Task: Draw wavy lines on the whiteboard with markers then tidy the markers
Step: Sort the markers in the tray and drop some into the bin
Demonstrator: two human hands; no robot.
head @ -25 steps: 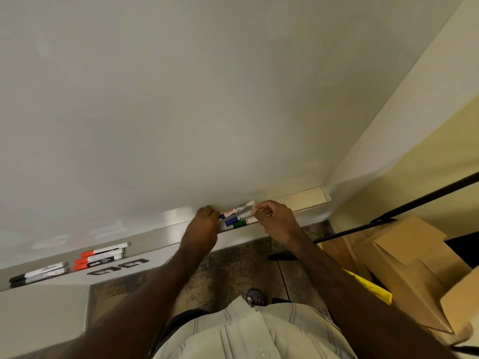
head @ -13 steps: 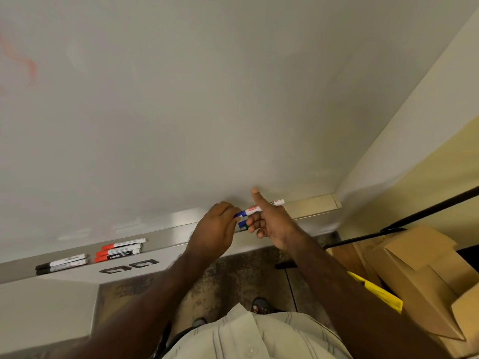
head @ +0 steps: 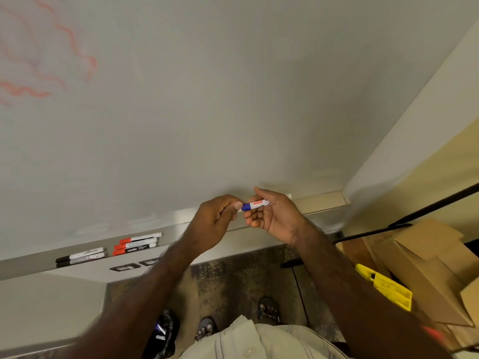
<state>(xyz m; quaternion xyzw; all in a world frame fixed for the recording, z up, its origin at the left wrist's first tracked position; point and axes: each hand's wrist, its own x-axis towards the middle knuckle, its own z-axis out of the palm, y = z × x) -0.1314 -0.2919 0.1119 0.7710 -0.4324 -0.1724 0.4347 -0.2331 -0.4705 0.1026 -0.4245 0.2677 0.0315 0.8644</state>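
Far left on the whiteboard [head: 233, 86], red wavy lines [head: 75, 45] are already drawn, some of them faint or smeared, so the drawing part of the task is at least begun in red. No blue, black or green line shows in the part of the board in view.

Along the tray [head: 181, 224] under the board, two black markers [head: 80, 256] lie side by side at the left, capped. Just right of them three red markers [head: 137, 243] lie in a neat row, capped as well. These five look tidied or not yet used; I cannot tell which.

In the middle, in front of the tray, the left hand [head: 212, 224] pinches the cap end of a blue marker [head: 252, 205] between curled fingers and thumb. The right hand [head: 274, 216] has its fingers wrapped round the white barrel, whose tail sticks out past the hand toward the right end of the tray. The marker is held level between both hands, clear of the tray.

My reading is that the cap is about to be pulled off, which would make blue lines the next step. Capping it and laying it down with the others would then remain.
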